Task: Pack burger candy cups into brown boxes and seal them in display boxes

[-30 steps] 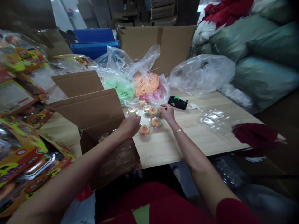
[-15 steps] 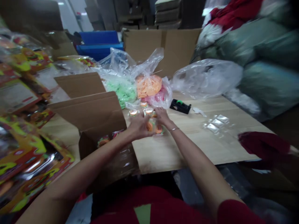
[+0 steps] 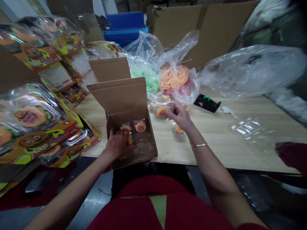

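Note:
A small open cardboard box (image 3: 124, 95) sits at the near edge of a wooden table (image 3: 216, 140). My left hand (image 3: 116, 143) reaches inside it, fingers curled on a small round burger-like toy in clear wrap; two more such toys (image 3: 140, 126) lie in the box. My right hand (image 3: 179, 115) hovers over the table just right of the box, fingers pinched on another wrapped toy (image 3: 162, 111). One more toy (image 3: 178, 129) lies on the table under that wrist.
Clear bags of green (image 3: 146, 80) and orange pieces (image 3: 174, 78) stand behind the box. A black tape dispenser (image 3: 207, 102) and an empty plastic tray (image 3: 249, 127) lie to the right. Stacked toy blister packs (image 3: 35, 127) crowd the left. A large cardboard box (image 3: 203, 28) stands behind.
My left hand left the toys on the table and went down into the box. My right hand lifted a toy off the table. The view swung left and down.

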